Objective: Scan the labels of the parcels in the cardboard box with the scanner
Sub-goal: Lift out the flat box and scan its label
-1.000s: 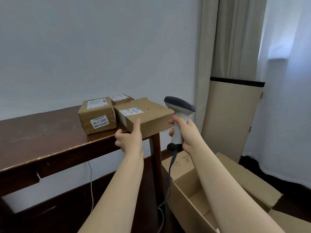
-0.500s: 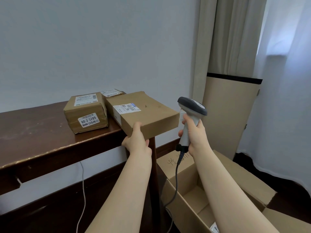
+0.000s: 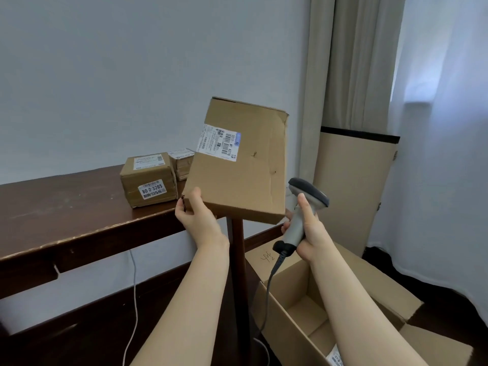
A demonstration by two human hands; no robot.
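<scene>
My left hand (image 3: 196, 219) grips the lower left corner of a flat brown parcel (image 3: 245, 175), tilted up above the table's right end with its white label (image 3: 217, 142) facing me. My right hand (image 3: 307, 228) holds a grey corded scanner (image 3: 303, 207) just right of the parcel's lower corner, its dark head pointing up and to the left. The open cardboard box (image 3: 303, 302) sits on the floor below my right arm; a labelled parcel (image 3: 335, 360) peeks out inside it.
Two smaller taped parcels (image 3: 149, 178) (image 3: 182, 162) stand on the dark wooden table (image 3: 66, 220) at its right end. A white cable (image 3: 133, 299) hangs under the table. A beige panel (image 3: 351, 191) and curtains (image 3: 369, 62) stand to the right.
My left hand has lifted the flat parcel off the table and tipped it upright, label toward me. My right hand with the scanner has moved a little right and lower beside it.
</scene>
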